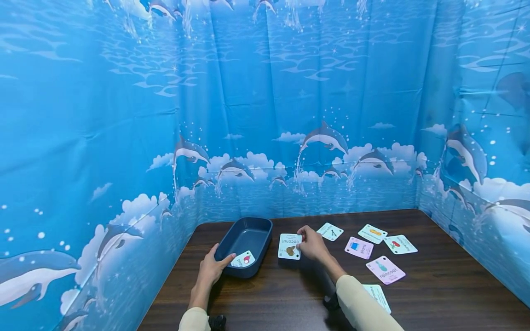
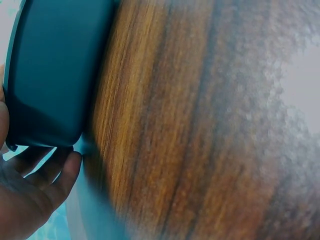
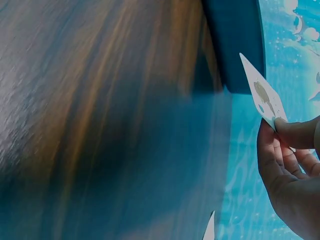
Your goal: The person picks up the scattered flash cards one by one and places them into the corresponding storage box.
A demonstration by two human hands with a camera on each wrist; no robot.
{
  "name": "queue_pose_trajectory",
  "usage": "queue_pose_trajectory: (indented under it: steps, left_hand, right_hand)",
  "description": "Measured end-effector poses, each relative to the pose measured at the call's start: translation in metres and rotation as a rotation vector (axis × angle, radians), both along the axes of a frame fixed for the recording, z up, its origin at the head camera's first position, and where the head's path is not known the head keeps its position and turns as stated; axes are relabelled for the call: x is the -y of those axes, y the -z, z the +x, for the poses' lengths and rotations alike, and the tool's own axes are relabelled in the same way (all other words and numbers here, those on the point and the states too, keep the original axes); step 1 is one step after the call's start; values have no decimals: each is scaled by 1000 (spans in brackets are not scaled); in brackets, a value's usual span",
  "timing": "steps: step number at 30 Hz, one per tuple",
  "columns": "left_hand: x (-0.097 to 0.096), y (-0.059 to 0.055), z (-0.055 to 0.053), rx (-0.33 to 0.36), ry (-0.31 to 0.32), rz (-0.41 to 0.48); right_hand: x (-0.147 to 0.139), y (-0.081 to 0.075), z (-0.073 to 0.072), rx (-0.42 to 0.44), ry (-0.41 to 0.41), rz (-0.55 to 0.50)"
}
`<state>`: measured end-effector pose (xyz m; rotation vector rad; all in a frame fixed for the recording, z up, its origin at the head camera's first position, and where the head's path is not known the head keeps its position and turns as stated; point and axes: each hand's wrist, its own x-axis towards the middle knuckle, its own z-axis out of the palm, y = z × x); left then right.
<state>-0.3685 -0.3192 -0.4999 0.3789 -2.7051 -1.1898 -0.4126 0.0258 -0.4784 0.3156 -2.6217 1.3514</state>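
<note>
A person's right hand (image 1: 314, 247) pinches a card lettered "coconut" (image 1: 288, 246) by its edge between thumb and fingers, the card raised above a dark wood-grain table (image 1: 281, 294) just to the right of a deep navy tray (image 1: 246, 236). The left hand (image 1: 212, 267) grips the tray at its near left side, thumb over the rim and fingers along the outside. Inside the tray's near end lies a card with a red picture (image 1: 243, 259), its word partly legible, the ending apparently "ava". To the right, more cards lie spread on the table: a pink one reading "shorts" (image 1: 359, 248) beside a blue picture, and another pink one reading "raincoat" (image 1: 386, 270) under a green garment. Behind them sit a card with a yellow picture (image 1: 372, 233) and a card with a red picture and green edging (image 1: 400, 244), their words too small to read with certainty. A pale sleeve (image 1: 364, 305) partly covers one more card (image 1: 378, 296). A blue curtain printed with dolphins (image 1: 248, 92) encloses the scene.
</note>
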Motion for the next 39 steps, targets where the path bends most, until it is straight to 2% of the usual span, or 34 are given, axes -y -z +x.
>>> queue_pose_trajectory:
  steps: [7,18,28,39]
  left_hand:
    - [2,2,-1,-19,9,-14]
    - [4,2,0,-24,16,-19]
    - [1,1,2,-25,12,-16]
    - [1,3,1,-30,-3,-7]
  right_hand:
    - [12,-4,-2,-14,-2,-42]
    - [35,-9,3,-14,-67,-111]
    - [45,-18,6,-22,-84,-99]
    - [47,-22,3,-34,-83,-93]
